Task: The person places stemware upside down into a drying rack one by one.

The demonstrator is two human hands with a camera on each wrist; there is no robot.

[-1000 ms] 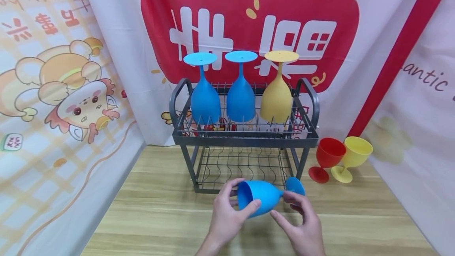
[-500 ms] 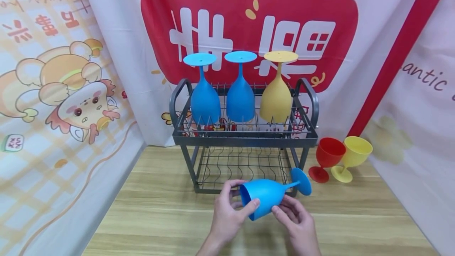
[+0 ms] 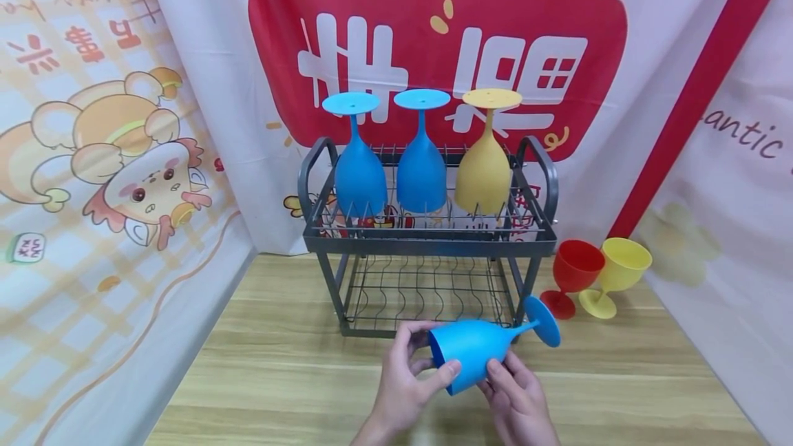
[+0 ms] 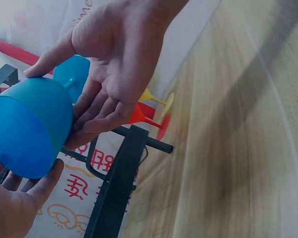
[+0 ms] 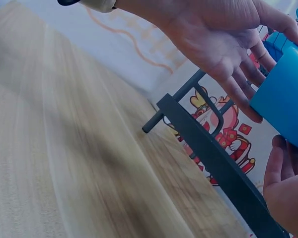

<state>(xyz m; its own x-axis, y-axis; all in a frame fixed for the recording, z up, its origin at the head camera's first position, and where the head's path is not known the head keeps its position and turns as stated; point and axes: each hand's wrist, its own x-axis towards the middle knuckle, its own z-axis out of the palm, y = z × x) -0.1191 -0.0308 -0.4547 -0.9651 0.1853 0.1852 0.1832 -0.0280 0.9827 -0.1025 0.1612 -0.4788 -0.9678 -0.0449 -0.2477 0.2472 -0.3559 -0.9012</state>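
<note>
In the head view a blue plastic goblet (image 3: 476, 351) lies sideways in the air before the rack, its mouth to the left and its foot raised to the right. My left hand (image 3: 404, 383) grips the bowl at the rim, thumb on the near side. Lower on the bowl, near the stem, my right hand (image 3: 519, 396) holds it between thumb and fingers. The left wrist view looks into the mouth of the blue goblet (image 4: 27, 129). Part of the bowl (image 5: 288, 94) shows at the right wrist view's edge.
Behind the hands stands a dark two-tier rack (image 3: 434, 246). On its top tier are two upside-down blue goblets (image 3: 361, 177) and an upside-down yellow goblet (image 3: 484, 174). A red goblet (image 3: 576, 267) and a pale yellow goblet (image 3: 624, 266) stand upright on the wooden table (image 3: 260, 363).
My right hand has shifted from the stem onto the bowl. Both hands and the goblet have moved slightly right, and its foot has tilted upward.
</note>
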